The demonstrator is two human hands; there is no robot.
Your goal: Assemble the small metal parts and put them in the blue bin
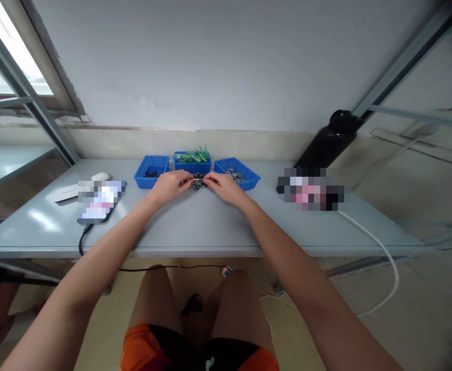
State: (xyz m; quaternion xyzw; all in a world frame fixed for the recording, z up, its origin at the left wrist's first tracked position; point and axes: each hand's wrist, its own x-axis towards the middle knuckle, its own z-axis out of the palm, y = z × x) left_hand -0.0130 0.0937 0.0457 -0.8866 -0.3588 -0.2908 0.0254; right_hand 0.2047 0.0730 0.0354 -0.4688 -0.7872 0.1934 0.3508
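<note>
Both hands meet at the middle of the table, over a small heap of dark and silvery pieces (198,181). The fingers of my left hand (172,185) are pinched together at the heap's left side; those of my right hand (226,186) are pinched at its right. A thin light piece seems to lie between the fingertips, too small to name. Behind stand three blue trays: the left one (145,182) with dark pieces, the middle one (193,167) with green strips, the right one (251,181) with thin silvery pieces.
On the table (195,232), a phone (101,202) with a black cable and a white rounded object (100,176) lie left. A black bottle (326,141) and a blurred-out item (311,193) with a white cable are right. Metal posts flank the table.
</note>
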